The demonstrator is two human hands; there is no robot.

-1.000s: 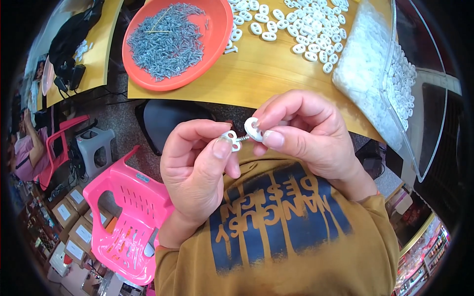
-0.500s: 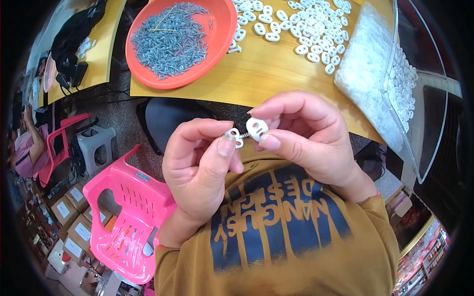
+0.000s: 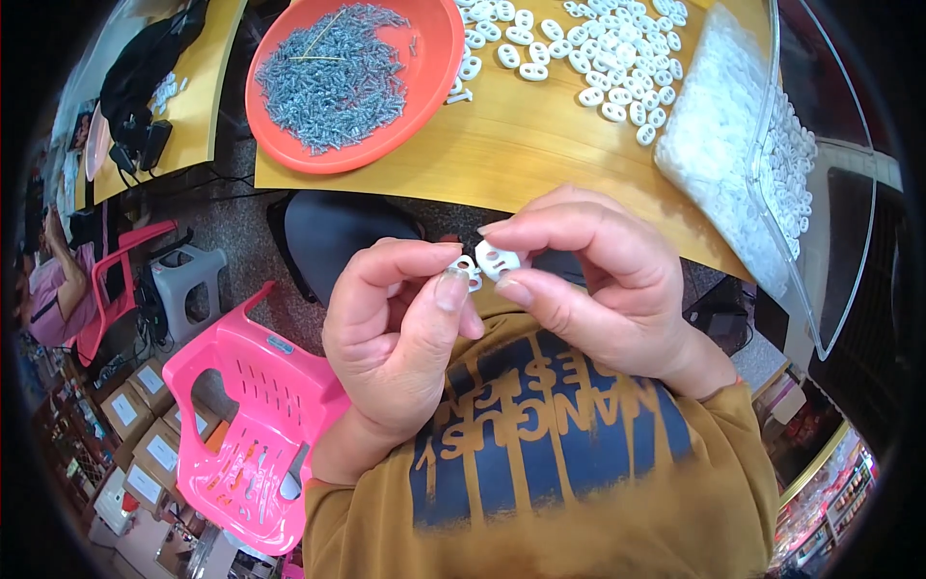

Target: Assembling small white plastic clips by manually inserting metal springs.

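Yellow wooden desk (image 3: 540, 145) carries an orange bowl of screws (image 3: 352, 77) and loose white pieces (image 3: 617, 58). Below its edge, the right hand (image 3: 598, 280) pinches a white oval piece (image 3: 498, 261); the left hand (image 3: 400, 338) pinches a smaller white piece (image 3: 467, 273) touching it.

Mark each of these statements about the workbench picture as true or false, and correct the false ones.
1. Both hands hold small white plastic pieces between their fingers. True: the left hand pinches one white piece and the right hand pinches another white piece.
2. The orange bowl is full of white rings. False: the orange bowl holds small grey metal screws.
3. Loose white plastic pieces lie on the yellow table. True.
4. The plastic chair at lower left is blue. False: the plastic chair is pink.
5. The hands rest flat on the table. False: they are held above the lap, in front of the table's edge.
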